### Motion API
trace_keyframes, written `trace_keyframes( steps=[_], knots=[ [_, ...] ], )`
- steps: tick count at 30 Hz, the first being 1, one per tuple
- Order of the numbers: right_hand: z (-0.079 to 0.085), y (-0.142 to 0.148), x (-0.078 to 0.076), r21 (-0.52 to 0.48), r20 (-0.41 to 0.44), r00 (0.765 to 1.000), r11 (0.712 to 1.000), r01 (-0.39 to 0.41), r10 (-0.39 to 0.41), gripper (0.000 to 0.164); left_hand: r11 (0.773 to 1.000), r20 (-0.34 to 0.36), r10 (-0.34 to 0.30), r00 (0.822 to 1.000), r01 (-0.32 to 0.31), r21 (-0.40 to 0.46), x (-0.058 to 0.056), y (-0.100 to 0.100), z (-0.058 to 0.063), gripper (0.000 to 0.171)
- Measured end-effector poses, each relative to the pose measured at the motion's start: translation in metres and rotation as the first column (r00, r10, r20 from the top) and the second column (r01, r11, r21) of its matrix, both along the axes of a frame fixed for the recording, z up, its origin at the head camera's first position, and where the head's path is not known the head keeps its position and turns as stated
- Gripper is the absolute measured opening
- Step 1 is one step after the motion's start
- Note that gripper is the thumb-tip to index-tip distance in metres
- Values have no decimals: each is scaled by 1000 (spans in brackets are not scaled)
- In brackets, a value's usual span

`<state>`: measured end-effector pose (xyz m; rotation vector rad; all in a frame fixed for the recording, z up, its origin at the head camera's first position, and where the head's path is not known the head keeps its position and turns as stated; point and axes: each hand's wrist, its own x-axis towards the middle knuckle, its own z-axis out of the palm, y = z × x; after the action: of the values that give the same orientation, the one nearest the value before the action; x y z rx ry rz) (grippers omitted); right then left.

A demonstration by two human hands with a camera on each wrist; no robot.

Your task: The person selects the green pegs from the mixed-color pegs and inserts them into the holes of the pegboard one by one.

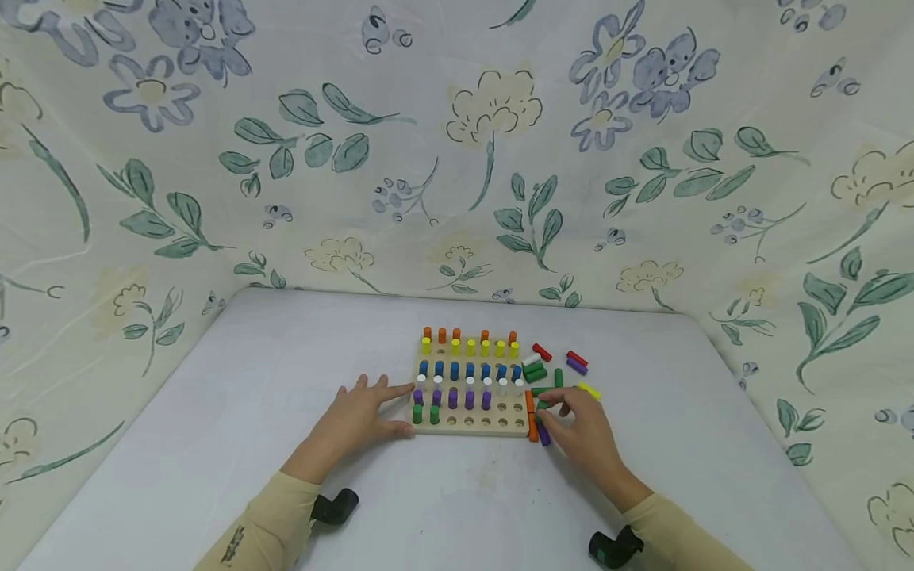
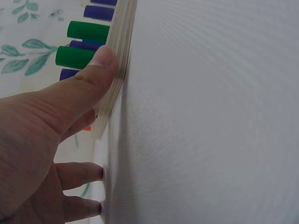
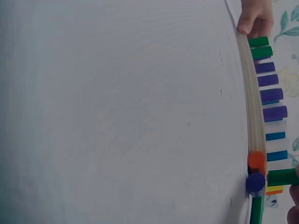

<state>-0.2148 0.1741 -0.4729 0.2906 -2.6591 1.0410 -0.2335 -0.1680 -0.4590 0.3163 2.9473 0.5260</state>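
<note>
I'd call the pegboard [image 1: 459, 429] mostly filled: blue pegs [image 1: 455, 370] and white pegs [image 1: 469, 384] look done, green row [image 1: 434, 415] just two in. Left hand [image 1: 359, 412], fingers splayed, touches its 9 o'clock edge; right hand [image 1: 581, 426] pinches another green peg [image 3: 281, 177]; loose pegs [image 1: 535, 372] lie towards 3 o'clock.

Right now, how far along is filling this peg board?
Done: the blue row looks full, and two green pegs stand in the front row.
In hand: the right hand holds another green peg; the left hand touches the left edge of the board.
Left: five front-row holes look empty, plus two ending the purple row; loose pegs lie alongside.
</note>
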Motion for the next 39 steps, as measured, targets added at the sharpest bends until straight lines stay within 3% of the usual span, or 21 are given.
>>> trace_keyframes(
  steps=[39],
  knots=[
    [-2,-16,-1,-27,-49,994,995,-99,97,21,1000,10,1,1000,-1,2,1,1,4,79]
  ],
)
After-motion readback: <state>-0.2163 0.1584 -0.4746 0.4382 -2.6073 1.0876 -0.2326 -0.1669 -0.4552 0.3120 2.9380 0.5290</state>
